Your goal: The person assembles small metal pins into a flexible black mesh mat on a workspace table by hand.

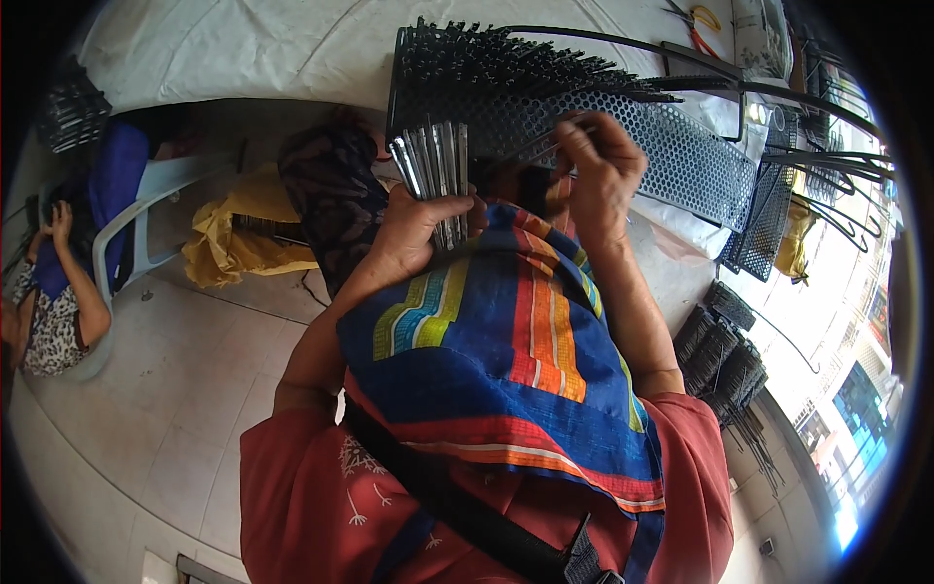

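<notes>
My left hand is closed around a bundle of slim, shiny metal strips that stand upright and fan out a little at the top. To its right, my right hand pinches a thin metal piece, slightly blurred, that points toward the bundle. Both hands are above my lap, over a blue apron with coloured stripes. Just beyond them is a long black perforated metal tray, with many thin black rods packed together along its far side.
White sheeting covers the surface ahead. Orange- and yellow-handled tools lie at the far right. More black mesh racks and bent rods are on the right. Leftward are yellow wrapping, a pale chair and another person.
</notes>
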Tool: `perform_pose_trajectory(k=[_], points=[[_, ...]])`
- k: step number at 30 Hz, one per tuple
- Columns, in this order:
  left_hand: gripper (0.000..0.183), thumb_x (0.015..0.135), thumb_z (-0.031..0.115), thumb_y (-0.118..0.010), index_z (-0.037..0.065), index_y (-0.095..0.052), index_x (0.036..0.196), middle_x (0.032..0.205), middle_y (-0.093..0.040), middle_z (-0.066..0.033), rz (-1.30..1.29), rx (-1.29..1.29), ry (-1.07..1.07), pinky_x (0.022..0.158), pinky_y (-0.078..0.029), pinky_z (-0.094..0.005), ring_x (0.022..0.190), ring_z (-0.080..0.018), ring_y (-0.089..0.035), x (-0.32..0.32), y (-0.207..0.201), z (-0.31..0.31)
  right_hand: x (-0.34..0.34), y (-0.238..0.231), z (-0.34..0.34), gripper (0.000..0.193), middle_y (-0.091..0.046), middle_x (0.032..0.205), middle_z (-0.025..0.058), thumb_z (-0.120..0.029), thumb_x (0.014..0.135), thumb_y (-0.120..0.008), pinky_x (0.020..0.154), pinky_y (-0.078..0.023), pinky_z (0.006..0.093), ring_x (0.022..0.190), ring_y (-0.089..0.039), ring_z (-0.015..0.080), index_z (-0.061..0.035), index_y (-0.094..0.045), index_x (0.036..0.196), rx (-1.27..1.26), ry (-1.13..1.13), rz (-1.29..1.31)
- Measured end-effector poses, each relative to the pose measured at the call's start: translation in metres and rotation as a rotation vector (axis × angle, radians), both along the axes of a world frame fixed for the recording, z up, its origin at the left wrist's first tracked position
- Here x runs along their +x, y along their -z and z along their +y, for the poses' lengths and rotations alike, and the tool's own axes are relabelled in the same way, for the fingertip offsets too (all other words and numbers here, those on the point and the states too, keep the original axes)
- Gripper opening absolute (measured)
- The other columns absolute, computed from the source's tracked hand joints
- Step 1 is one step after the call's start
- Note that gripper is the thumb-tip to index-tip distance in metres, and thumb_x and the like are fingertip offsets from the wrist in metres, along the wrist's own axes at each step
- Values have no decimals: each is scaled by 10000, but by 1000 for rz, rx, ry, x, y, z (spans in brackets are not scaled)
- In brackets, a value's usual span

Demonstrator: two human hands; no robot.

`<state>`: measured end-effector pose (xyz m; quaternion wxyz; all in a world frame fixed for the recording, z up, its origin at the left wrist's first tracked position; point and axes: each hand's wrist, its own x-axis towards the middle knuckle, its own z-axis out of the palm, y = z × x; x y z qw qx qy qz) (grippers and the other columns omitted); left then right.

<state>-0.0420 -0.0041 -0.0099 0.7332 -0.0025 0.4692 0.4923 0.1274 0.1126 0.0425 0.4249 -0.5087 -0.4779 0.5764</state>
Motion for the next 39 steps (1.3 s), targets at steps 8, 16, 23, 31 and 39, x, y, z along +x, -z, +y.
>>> perform_pose_trajectory(k=[8, 16, 23, 31, 39], points=[[212, 831, -23, -649, -35, -631, 1042, 884, -695, -172, -68, 0, 22, 656, -581, -374, 777, -269, -703, 10, 3, 1, -1, 4, 27, 122, -639, 792, 5, 74, 800, -700, 603, -453, 183, 675, -570, 54, -1, -697, 896, 466, 57, -59], [195, 816, -38, -652, -39, -634, 1010, 838, -695, -163, -28, -11, -27, 636, -582, -366, 728, -266, -700, 14, 1, 5, -8, 9, 29, 152, -661, 809, 53, 37, 742, -755, 635, -493, 229, 706, -617, 105, -10, -714, 880, 603, -44, -289], [171, 812, -39, -660, -46, -637, 981, 842, -695, -176, -61, -44, -23, 626, -582, -355, 711, -261, -699, 10, 5, 6, -22, 2, 32, 159, -657, 808, 38, 29, 765, -746, 633, -497, 215, 706, -620, 82, -23, -730, 914, 662, -118, -513], [208, 806, -42, -662, -46, -622, 1010, 829, -693, -172, -2, -18, 1, 620, -566, -355, 712, -258, -699, 7, 5, 6, -26, 7, 41, 185, -670, 877, 81, 16, 767, -741, 645, -532, 266, 729, -660, 155, -44, -732, 942, 831, -117, -502], [212, 794, -54, -669, -44, -629, 1003, 842, -695, -158, -23, 0, 23, 628, -564, -349, 717, -249, -696, 5, 6, 7, -14, 6, 19, 253, -642, 909, 101, -34, 747, -732, 618, -533, 335, 742, -658, 274, -69, -690, 995, 954, -136, -644]])
